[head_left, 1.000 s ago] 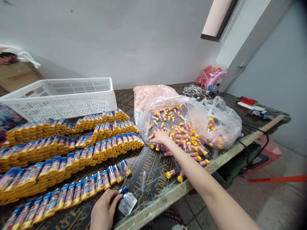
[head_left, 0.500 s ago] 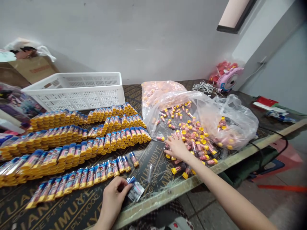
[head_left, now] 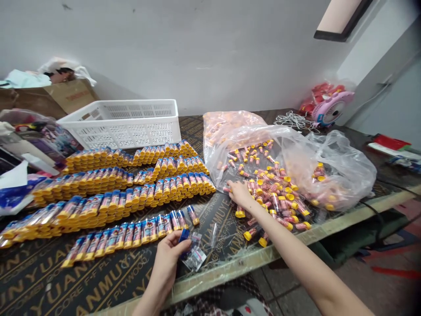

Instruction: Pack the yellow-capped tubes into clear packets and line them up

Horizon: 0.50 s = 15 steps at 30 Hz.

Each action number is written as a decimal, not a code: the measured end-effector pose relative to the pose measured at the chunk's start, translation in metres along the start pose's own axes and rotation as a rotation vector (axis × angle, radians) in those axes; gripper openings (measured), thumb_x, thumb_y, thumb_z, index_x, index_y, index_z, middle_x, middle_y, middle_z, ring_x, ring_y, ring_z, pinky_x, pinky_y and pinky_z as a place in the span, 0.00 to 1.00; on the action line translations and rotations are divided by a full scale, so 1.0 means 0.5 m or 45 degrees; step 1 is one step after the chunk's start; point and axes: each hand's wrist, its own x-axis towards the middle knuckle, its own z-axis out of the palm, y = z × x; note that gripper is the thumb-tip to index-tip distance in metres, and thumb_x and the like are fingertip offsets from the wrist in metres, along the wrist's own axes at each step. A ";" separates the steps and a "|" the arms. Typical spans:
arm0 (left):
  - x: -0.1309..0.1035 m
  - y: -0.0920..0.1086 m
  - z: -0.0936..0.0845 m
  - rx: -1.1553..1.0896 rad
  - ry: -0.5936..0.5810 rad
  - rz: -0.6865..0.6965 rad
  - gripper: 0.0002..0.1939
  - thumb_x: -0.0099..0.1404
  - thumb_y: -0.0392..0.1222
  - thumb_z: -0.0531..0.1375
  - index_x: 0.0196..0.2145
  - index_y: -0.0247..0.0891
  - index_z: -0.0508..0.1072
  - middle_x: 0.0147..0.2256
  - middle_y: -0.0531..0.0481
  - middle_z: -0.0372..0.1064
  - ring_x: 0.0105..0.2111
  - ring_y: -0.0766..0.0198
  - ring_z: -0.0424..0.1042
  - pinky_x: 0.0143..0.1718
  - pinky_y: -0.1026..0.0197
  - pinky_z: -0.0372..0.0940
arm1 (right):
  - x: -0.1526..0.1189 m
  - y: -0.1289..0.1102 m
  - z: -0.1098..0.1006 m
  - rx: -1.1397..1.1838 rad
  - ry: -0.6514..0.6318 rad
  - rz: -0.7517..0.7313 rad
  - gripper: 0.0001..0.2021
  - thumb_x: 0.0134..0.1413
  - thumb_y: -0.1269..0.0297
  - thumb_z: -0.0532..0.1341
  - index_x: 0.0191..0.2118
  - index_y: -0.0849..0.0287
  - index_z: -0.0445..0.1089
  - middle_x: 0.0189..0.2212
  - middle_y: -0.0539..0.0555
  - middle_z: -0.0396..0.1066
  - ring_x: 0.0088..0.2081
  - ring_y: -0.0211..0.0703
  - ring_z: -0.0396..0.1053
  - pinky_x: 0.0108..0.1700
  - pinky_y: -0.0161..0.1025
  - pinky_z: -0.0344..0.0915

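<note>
My left hand is closed near the table's front edge, with a small blue piece pinched between thumb and fingers. Just under and beside it lie clear printed plastic sleeves. My right hand reaches to the left side of a loose pile of small pink tubes with yellow caps. Its fingertips close around one small tube, whose far part is hidden by the hand. A row of blue-topped, yellow-based tubes lies left of my left hand.
Stacked rows of finished-looking tubes fill the left, before a white plastic crate. A clear bag spreads around the loose tubes. A pink fan and white cable stand behind. One clear tube lies between my hands.
My right hand has gone from spread over the pile to fingers drawn together on a tube at its left. My left fingers now hold the blue piece raised above the sleeves. The view has shifted left.
</note>
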 end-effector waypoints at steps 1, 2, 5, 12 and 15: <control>0.000 0.003 0.005 -0.054 0.017 -0.026 0.16 0.39 0.40 0.71 0.27 0.32 0.74 0.25 0.51 0.72 0.26 0.68 0.69 0.31 0.66 0.64 | -0.001 -0.001 -0.004 0.053 0.021 0.005 0.11 0.49 0.73 0.56 0.40 0.62 0.68 0.34 0.60 0.72 0.42 0.52 0.66 0.51 0.52 0.52; 0.002 0.007 0.008 -0.108 0.034 -0.047 0.16 0.39 0.40 0.71 0.26 0.31 0.74 0.25 0.51 0.72 0.26 0.68 0.69 0.30 0.66 0.65 | -0.006 -0.004 -0.009 0.114 0.045 0.009 0.10 0.50 0.74 0.55 0.40 0.61 0.68 0.35 0.59 0.72 0.42 0.50 0.67 0.50 0.50 0.54; 0.010 0.016 0.011 -0.257 0.098 -0.080 0.15 0.40 0.42 0.71 0.26 0.32 0.75 0.26 0.50 0.73 0.25 0.68 0.70 0.28 0.67 0.66 | -0.045 -0.027 -0.030 0.335 0.093 0.003 0.10 0.53 0.70 0.54 0.42 0.61 0.66 0.38 0.58 0.72 0.39 0.44 0.69 0.43 0.42 0.63; 0.023 0.029 0.013 -0.395 0.236 -0.083 0.13 0.39 0.38 0.72 0.23 0.32 0.75 0.22 0.52 0.72 0.21 0.70 0.68 0.24 0.68 0.65 | -0.190 -0.127 -0.038 1.221 0.207 0.059 0.10 0.52 0.61 0.61 0.40 0.58 0.71 0.36 0.54 0.72 0.33 0.39 0.71 0.35 0.36 0.70; 0.021 0.031 0.013 -0.427 0.233 -0.047 0.15 0.37 0.40 0.72 0.23 0.31 0.75 0.23 0.50 0.73 0.22 0.70 0.69 0.24 0.68 0.65 | -0.230 -0.165 -0.029 1.431 0.247 0.117 0.10 0.51 0.63 0.63 0.41 0.55 0.72 0.38 0.54 0.72 0.34 0.39 0.72 0.36 0.37 0.71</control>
